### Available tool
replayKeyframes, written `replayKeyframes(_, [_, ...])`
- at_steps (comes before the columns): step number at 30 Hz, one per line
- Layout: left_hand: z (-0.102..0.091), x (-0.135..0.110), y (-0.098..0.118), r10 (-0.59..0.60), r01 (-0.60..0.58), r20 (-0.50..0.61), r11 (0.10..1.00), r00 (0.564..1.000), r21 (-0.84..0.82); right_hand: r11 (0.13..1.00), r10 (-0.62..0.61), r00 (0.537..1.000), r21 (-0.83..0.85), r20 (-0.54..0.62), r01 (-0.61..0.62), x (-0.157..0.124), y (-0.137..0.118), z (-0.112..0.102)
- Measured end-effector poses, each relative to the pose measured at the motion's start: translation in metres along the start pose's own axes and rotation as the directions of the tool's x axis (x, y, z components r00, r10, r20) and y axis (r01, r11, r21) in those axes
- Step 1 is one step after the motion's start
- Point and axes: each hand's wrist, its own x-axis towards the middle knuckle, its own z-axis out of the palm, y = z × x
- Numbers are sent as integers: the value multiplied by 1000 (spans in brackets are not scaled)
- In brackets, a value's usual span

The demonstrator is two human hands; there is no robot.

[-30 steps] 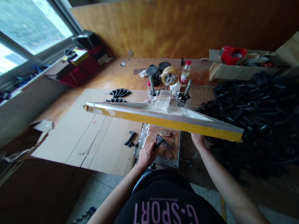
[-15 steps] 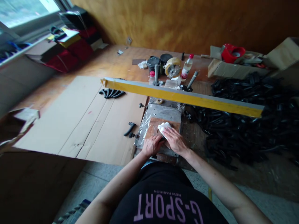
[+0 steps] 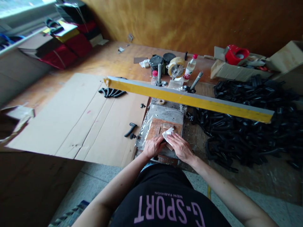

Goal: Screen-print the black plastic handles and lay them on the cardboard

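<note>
My left hand [image 3: 153,147] grips a black plastic part [image 3: 163,142], mostly hidden, on a brown wooden jig [image 3: 157,129]. The jig lies on a metal print bed [image 3: 165,113] with clear plastic film. My right hand [image 3: 180,147] presses a white tissue [image 3: 168,134] against the part, next to my left hand. Above and beyond both hands, a yellow-edged screen frame [image 3: 189,98] stands raised, with neither hand touching it.
Black plastic parts lie heaped [image 3: 246,132] right of the bed. A black handle [image 3: 130,130] lies on the cardboard sheet [image 3: 71,119] to the left. The far bench holds ink cans [image 3: 156,62], a tape roll [image 3: 176,67] and a plastic bottle [image 3: 190,66].
My right hand has left the yellow frame, which has swung up and away from me, and now presses the tissue. Between the last two views, only the head moved noticeably.
</note>
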Motion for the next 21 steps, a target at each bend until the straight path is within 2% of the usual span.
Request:
replayKeyframes(3, [-1, -1, 1, 5, -5, -2, 1000, 1000, -10, 989, 106, 993, 108, -54, -99, -15, 11, -20])
replayKeyframes(6, [-2, -2, 1, 4, -5, -19, 999, 1000, -44, 918, 335, 935, 266, -115, -296, -15, 25, -40])
replayKeyframes(8, [-3, -2, 2, -2, 1, -24, 999, 1000, -49, 842, 410, 912, 394, -22, -369, -7, 32, -42])
replayKeyframes(11, [-3, -2, 2, -5, 5, -6, 1000, 1000, -13, 741, 414, 895, 510, 168, -438, 13, 36, -28])
replayKeyframes(13, [-3, -2, 2, -1, 1, 9, 1000, 1000, 6, 726, 437, 876, 494, 205, -478, 30, 36, -13])
replayKeyframes(16, [-5, -2, 2, -5, 4, 17, 1000, 1000, 22, 770, 494, 853, 371, 169, -519, 58, 31, 0])
replayKeyframes(19, [-7, -2, 3, -24, 23, 18, 999, 1000, 34, 794, 533, 836, 264, 132, -548, 72, 24, -2])
replayKeyframes(21, [-7, -2, 4, -30, 29, 21, 999, 999, 34, 798, 530, 834, 240, 154, -552, 70, 19, -6])
